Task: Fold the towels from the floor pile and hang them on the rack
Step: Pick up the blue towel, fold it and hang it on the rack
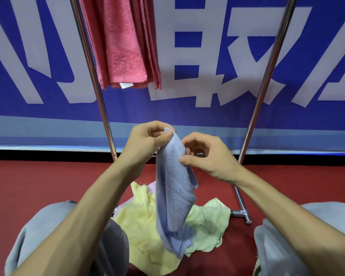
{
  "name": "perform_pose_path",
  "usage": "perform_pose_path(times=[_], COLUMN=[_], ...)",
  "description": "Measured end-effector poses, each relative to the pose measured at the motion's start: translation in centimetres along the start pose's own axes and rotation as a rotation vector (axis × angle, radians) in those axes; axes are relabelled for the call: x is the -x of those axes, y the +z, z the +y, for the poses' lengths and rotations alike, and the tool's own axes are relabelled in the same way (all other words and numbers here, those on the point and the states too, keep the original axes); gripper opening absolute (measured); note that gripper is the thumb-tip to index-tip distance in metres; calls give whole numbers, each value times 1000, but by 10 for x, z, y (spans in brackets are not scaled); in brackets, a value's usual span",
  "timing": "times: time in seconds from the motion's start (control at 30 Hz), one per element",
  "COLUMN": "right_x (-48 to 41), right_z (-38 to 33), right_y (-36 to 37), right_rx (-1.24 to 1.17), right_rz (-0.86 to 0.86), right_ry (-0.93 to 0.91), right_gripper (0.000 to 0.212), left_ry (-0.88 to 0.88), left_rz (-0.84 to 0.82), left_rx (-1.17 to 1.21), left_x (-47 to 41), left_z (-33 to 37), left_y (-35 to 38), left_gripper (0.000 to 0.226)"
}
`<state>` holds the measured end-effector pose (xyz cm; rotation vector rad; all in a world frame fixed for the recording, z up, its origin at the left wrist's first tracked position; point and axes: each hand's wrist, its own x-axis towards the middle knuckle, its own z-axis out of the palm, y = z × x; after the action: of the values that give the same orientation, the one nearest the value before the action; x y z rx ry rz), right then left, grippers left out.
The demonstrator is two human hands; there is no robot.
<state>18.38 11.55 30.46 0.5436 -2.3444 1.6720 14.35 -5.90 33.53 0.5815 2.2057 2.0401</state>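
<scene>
The left hand (147, 141) pinches the top corner of the blue towel (175, 196) between thumb and curled fingers. The right hand (209, 156) pinches the side edge just beside it, a little lower. Below both grips the towel hangs down, long axis vertical, over the floor pile (139, 232). The rack (267, 76) stands behind and above, already carrying a pink towel (126, 46).
</scene>
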Motion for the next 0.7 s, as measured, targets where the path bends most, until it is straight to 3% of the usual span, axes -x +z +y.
perform_pose_path(times=[0.4, 0.6, 0.7], right_x=[3, 4, 3], right_z=[6, 10, 11], right_y=[7, 6, 3], right_rx=[263, 419, 443], right_rz=[136, 80, 30], right_ry=[-46, -59, -45], right_gripper=[27, 8, 25], left_ry=[-62, -93, -85], left_rz=[161, 208, 265], left_rx=[-43, -31, -24], left_x=[-2, -4, -7], left_z=[-5, -10, -11], left_y=[3, 3, 0], left_gripper=[10, 12, 11])
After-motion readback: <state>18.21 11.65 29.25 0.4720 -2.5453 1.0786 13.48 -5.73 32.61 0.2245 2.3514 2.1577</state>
